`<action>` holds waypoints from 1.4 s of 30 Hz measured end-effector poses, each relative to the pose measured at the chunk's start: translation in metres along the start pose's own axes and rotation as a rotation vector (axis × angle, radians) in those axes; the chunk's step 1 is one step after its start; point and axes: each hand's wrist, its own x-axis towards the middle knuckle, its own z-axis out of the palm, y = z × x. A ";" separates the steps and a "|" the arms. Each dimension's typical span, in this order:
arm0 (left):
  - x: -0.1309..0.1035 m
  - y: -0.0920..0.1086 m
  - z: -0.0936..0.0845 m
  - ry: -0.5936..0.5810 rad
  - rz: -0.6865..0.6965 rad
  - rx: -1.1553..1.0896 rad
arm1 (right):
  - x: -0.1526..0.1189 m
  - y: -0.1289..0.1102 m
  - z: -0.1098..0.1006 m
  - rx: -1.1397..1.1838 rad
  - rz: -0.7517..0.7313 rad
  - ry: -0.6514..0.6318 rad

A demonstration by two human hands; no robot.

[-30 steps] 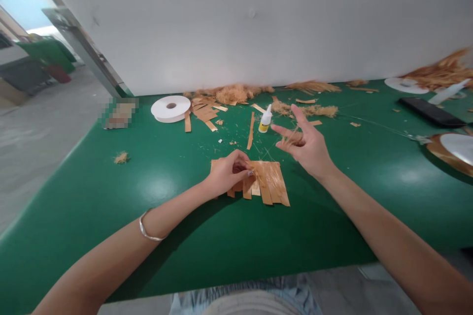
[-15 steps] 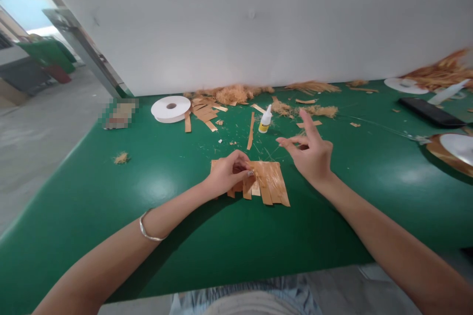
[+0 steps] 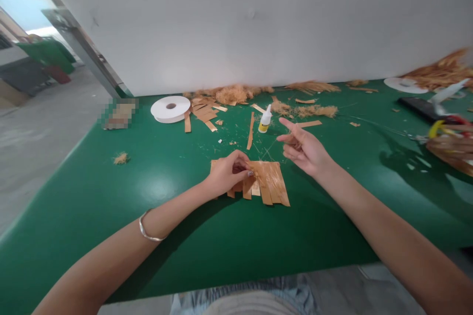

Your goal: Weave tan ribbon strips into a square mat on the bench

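A flat panel of light-brown strips [image 3: 274, 182] laid side by side, with uneven lower ends, lies on the green table. My left hand [image 3: 229, 173] rests over its left half, thumb and fingertips closed together on the strips; the palm hides part of the panel. Just above and right of the panel, my right hand [image 3: 303, 150] is raised with its index finger stretched out and the other fingers loosely bent. Nothing shows in it. A small white glue bottle [image 3: 264, 120] with a yellow label stands upright beyond the panel, left of my right fingertip.
A white tape roll [image 3: 170, 109], cut strips [image 3: 202, 112] and tangled fibre [image 3: 234, 93] lie along the wall. At the far right, another person's blurred hand [image 3: 456, 145] has a yellow-and-red tool, near a black tray [image 3: 417, 108]. A fibre tuft [image 3: 121, 158] lies left.
My right hand has turned and tipped lower, its index finger now pointing left and its pinch loosened. A co-worker's hand with a tool has appeared at the right. My left hand stays put.
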 end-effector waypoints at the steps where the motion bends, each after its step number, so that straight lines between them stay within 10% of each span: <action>1: 0.000 0.000 0.000 -0.003 0.000 0.000 | 0.001 0.000 -0.001 0.027 0.021 -0.007; 26: 0.000 0.000 0.000 -0.008 0.003 -0.007 | -0.003 -0.015 -0.004 0.197 -0.081 -0.033; 42: 0.000 -0.002 0.001 0.007 0.006 -0.014 | -0.004 -0.016 -0.017 -0.785 -0.424 -0.137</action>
